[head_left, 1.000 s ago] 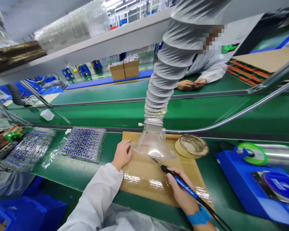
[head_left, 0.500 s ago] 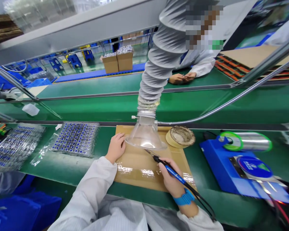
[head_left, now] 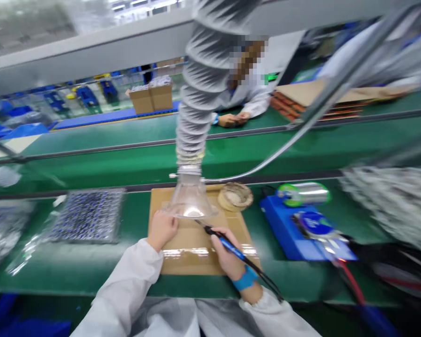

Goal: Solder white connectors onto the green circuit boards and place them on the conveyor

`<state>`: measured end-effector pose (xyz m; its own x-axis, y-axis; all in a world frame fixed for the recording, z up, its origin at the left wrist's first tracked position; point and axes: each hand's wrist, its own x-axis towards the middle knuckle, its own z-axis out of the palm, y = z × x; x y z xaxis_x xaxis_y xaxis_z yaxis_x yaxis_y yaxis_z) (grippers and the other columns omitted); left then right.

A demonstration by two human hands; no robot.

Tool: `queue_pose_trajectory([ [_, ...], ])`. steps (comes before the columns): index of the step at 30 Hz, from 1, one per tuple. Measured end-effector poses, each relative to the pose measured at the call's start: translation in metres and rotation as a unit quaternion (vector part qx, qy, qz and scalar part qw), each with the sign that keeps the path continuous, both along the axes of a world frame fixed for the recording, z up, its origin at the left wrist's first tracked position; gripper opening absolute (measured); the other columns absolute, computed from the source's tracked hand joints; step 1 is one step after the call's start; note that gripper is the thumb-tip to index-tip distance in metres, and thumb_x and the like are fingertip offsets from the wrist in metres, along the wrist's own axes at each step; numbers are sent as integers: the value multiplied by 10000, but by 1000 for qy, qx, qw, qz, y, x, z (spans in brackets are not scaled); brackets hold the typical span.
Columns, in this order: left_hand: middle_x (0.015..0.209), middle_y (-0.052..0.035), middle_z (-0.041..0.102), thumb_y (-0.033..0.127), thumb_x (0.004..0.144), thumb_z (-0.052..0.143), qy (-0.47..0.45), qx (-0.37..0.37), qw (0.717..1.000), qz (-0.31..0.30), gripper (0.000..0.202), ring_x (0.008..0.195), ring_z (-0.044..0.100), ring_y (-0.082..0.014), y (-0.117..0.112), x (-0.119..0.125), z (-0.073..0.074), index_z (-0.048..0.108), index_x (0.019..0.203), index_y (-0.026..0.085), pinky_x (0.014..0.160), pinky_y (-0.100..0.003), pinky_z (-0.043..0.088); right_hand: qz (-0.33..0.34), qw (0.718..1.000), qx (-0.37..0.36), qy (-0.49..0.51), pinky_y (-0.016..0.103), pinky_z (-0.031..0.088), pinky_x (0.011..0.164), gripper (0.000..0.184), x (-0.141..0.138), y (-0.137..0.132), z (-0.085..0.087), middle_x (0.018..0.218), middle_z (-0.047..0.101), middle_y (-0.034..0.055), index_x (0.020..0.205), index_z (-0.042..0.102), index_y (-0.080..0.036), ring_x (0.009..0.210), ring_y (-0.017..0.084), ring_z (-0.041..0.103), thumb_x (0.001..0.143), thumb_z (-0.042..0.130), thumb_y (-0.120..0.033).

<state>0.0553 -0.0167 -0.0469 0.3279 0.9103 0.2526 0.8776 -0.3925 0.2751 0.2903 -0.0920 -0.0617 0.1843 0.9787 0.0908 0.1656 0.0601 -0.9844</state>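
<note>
My right hand, a blue band on its wrist, is closed around a blue and black soldering iron. Its thin tip points up and left, just beneath the rim of a clear funnel-shaped hood. My left hand rests at the left side of a cardboard sheet, close to the hood's left rim. Its fingers are curled in, and what they hold, if anything, is hidden. A round, pale yellow pot with a stained rim sits at the sheet's back right corner.
A blue soldering station stands to the right, beside a silver and green cylinder. Bagged trays of small blue-marked parts lie left. A grey hose hangs above. Across the bench are another person's hands.
The view has swung to the right, so the bench things appear further left and more of the right side shows. The soldering iron stays in my right hand; my left hand remains on the cardboard.
</note>
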Motion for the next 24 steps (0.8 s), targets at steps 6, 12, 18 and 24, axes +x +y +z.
queue_pose_trajectory([
  [6,1252,-126,733,254,928,534,26,89,996,-7,386,1126,668,-382,20,-14,-20,717,1267,226,971,-505,528,-12,999,25,-34,340,600,848,151,-7,8,11,986,782,35,968,702,-258,909,216,743,888,643,-372],
  [12,1181,-156,745,297,941,511,47,87,995,2,345,1045,675,-383,24,-17,-23,746,1168,188,926,-509,536,-21,999,26,-31,330,586,847,146,-9,11,16,967,774,20,962,704,-255,900,202,731,876,636,-353],
  [18,1130,-90,767,241,929,513,-45,32,998,-2,292,1078,677,-300,17,-17,-15,778,1050,237,962,-440,553,-6,1000,21,3,364,581,859,174,-6,5,9,999,774,54,977,699,-252,941,236,731,900,639,-397],
  [24,1619,-158,455,311,961,521,48,-40,981,185,559,1526,383,-346,27,-52,-6,546,1499,160,1255,-552,320,13,1000,8,9,372,569,846,205,-2,4,-1,1009,770,62,993,707,-250,928,251,724,906,665,-431],
])
